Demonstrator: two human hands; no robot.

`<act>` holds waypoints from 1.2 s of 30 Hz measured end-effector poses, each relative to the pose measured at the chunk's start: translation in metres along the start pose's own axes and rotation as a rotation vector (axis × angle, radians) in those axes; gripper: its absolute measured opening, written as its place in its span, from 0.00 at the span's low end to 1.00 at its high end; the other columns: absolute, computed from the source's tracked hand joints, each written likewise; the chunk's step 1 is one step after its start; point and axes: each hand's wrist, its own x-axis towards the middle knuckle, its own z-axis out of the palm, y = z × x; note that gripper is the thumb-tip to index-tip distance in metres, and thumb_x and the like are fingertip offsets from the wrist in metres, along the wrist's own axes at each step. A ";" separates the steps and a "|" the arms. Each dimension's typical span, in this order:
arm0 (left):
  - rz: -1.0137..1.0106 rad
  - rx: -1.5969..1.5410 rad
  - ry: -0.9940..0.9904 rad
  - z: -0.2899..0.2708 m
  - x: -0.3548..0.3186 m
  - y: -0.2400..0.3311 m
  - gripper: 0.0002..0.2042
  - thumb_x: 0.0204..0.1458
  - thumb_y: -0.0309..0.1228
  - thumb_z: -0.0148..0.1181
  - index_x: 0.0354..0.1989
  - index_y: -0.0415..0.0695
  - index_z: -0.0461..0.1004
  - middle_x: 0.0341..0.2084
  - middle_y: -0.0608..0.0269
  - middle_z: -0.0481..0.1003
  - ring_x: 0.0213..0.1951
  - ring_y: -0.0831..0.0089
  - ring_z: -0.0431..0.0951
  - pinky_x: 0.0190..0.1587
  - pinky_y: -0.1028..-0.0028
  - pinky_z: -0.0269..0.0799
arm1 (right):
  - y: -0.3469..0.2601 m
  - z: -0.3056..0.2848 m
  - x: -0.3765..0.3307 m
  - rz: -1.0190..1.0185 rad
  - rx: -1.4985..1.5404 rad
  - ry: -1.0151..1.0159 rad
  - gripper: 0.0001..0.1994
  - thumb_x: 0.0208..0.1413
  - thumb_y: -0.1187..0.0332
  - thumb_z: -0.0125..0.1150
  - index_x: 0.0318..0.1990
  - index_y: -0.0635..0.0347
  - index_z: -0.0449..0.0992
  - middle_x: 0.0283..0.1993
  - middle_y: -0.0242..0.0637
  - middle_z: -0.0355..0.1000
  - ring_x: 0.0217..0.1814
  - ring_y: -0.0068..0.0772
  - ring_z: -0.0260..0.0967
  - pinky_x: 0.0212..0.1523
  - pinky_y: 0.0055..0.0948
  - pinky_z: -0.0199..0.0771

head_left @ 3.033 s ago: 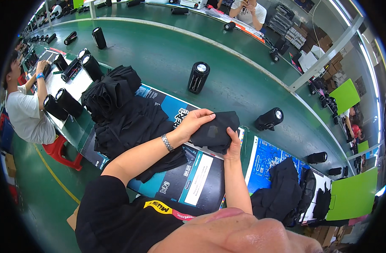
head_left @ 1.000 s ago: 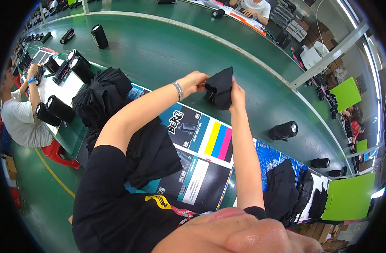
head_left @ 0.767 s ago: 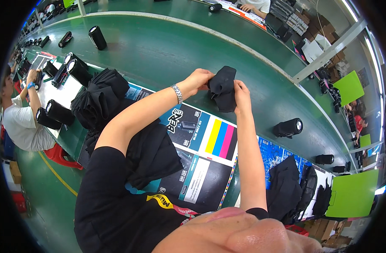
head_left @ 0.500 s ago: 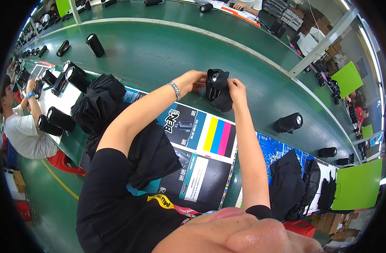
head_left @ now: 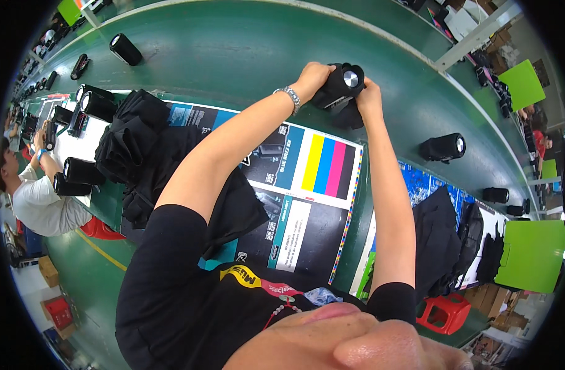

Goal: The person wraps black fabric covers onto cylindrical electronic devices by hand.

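Observation:
Over the green conveyor, a black cylindrical speaker [head_left: 351, 78] is held between both my hands, its round silver end showing. Black cloth [head_left: 349, 116], seemingly a soft pouch, lies around the speaker and hangs down toward me. On the left side, my left hand [head_left: 314, 80] is closed on the speaker and cloth, fingers partly hidden behind them. At the right edge, my right hand [head_left: 369, 98] pinches the cloth beside the silver end. A heap of black cloth pouches [head_left: 134, 135] is next to my left forearm.
Printed sheets [head_left: 295, 222] cover the bench before me. Other speakers stand on the conveyor, one [head_left: 443, 147] to the right and another [head_left: 125, 49] at far left. More black cloth [head_left: 433, 231] lies at right, by a green panel [head_left: 529, 256]. A co-worker [head_left: 45, 200] sits at left.
Both hands and the speaker have moved farther away and slightly right. The silver end, partly covered by cloth before, now faces up uncovered. My head view has shifted.

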 end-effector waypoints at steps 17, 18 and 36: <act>0.417 1.081 0.209 -0.049 0.048 -0.072 0.13 0.46 0.44 0.62 0.36 0.51 0.82 0.53 0.60 0.71 0.60 0.61 0.63 0.63 0.64 0.52 | 0.004 0.013 -0.003 -0.012 -0.331 -0.130 0.14 0.50 0.68 0.55 0.45 0.50 0.78 0.45 0.48 0.75 0.50 0.54 0.71 0.51 0.47 0.70; 0.326 0.817 0.232 -0.002 0.033 -0.070 0.12 0.46 0.43 0.62 0.36 0.52 0.82 0.53 0.61 0.71 0.60 0.61 0.64 0.63 0.64 0.52 | 0.030 -0.011 -0.012 0.075 -0.361 -0.097 0.14 0.50 0.68 0.55 0.45 0.50 0.78 0.45 0.48 0.75 0.50 0.54 0.71 0.51 0.47 0.70; 0.625 0.972 0.290 0.026 0.012 -0.064 0.09 0.46 0.38 0.61 0.35 0.61 0.84 0.54 0.60 0.69 0.57 0.62 0.62 0.57 0.58 0.46 | 0.031 -0.037 -0.012 -0.017 -0.707 -0.242 0.12 0.51 0.70 0.50 0.40 0.54 0.78 0.42 0.47 0.76 0.48 0.52 0.72 0.47 0.45 0.73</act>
